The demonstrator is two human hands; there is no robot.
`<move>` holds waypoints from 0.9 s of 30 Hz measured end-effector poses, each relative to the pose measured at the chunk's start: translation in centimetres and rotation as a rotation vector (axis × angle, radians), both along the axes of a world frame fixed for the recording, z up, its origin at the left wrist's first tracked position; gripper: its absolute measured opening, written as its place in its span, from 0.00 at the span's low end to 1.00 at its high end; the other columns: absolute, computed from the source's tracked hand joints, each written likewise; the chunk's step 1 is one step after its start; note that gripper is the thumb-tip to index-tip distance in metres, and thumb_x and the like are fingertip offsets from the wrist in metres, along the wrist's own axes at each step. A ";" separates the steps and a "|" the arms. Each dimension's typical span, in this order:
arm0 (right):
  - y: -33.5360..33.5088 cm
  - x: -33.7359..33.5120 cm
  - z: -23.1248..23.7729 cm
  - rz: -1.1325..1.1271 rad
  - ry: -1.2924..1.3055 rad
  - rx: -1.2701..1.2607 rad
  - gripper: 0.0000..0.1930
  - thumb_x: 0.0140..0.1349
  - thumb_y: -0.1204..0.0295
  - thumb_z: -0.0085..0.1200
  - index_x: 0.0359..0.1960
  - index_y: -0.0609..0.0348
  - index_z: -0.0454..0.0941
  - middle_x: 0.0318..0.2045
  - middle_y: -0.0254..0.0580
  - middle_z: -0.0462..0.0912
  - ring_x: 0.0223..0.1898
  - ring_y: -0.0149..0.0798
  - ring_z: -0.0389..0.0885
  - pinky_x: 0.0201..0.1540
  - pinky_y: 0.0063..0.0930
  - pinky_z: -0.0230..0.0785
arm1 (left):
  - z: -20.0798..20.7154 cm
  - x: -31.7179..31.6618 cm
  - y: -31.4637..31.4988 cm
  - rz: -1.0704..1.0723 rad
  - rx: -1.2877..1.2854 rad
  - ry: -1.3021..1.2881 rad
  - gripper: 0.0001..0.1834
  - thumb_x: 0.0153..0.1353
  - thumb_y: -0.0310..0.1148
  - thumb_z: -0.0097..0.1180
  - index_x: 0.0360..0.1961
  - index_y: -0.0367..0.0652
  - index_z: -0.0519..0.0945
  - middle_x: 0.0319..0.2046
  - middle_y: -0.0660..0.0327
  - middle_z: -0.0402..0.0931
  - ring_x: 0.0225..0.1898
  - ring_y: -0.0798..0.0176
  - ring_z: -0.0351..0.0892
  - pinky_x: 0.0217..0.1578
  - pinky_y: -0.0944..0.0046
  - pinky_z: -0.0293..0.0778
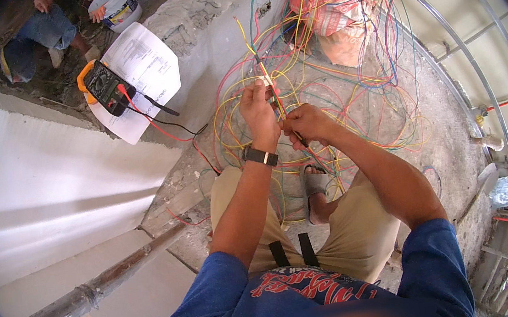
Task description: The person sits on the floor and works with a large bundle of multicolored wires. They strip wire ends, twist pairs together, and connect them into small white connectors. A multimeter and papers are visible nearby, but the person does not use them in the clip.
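Near the middle of the view, my left hand [259, 112] is closed round a bundle of electrical wires [262, 67], red, yellow and green among them. A small white piece [266, 81] shows at its fingertips; its kind I cannot make out. Just below and to the right, my right hand [312, 123] pinches the same bundle, its fingers bent round it. Something dark and thin passes under those fingers, too small to name. The bundle's loose ends point up and away from me, while its lower part runs down toward my sandalled foot [315, 179].
Many loose coloured wires [349, 105] loop over the concrete floor, trailing from a red-and-white sack [327, 7]. A multimeter [107, 88] with leads lies on paper sheets [150, 60] on a ledge. Another person [45, 32] sits at upper left beside a white bucket [118, 10]. A metal pipe [117, 280] slants at lower left.
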State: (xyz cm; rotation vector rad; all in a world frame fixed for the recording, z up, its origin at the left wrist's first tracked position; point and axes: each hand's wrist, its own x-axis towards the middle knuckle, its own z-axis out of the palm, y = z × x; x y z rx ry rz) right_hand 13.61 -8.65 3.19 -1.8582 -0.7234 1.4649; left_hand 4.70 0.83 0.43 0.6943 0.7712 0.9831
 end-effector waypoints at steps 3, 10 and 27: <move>-0.1 0.0 -0.1 -0.022 0.027 0.042 0.16 0.66 0.67 0.60 0.23 0.67 0.79 0.17 0.45 0.80 0.16 0.36 0.80 0.16 0.30 0.69 | 0.2 -0.3 0.0 -0.022 -0.013 0.008 0.12 0.73 0.41 0.53 0.39 0.44 0.77 0.35 0.64 0.82 0.34 0.71 0.80 0.30 0.68 0.74; -0.2 0.2 -0.1 -0.008 0.073 0.006 0.17 0.68 0.65 0.59 0.25 0.67 0.79 0.19 0.43 0.80 0.19 0.36 0.82 0.19 0.30 0.73 | 0.3 -0.9 0.1 -0.050 0.000 0.003 0.14 0.75 0.41 0.48 0.43 0.42 0.78 0.38 0.61 0.85 0.36 0.69 0.83 0.31 0.68 0.75; -0.2 0.3 -0.6 0.069 0.021 0.012 0.19 0.69 0.62 0.59 0.25 0.66 0.79 0.18 0.43 0.81 0.19 0.35 0.82 0.20 0.29 0.72 | -0.3 -1.8 0.5 -0.090 -0.028 0.003 0.15 0.73 0.41 0.48 0.46 0.40 0.79 0.40 0.57 0.85 0.39 0.64 0.84 0.33 0.64 0.76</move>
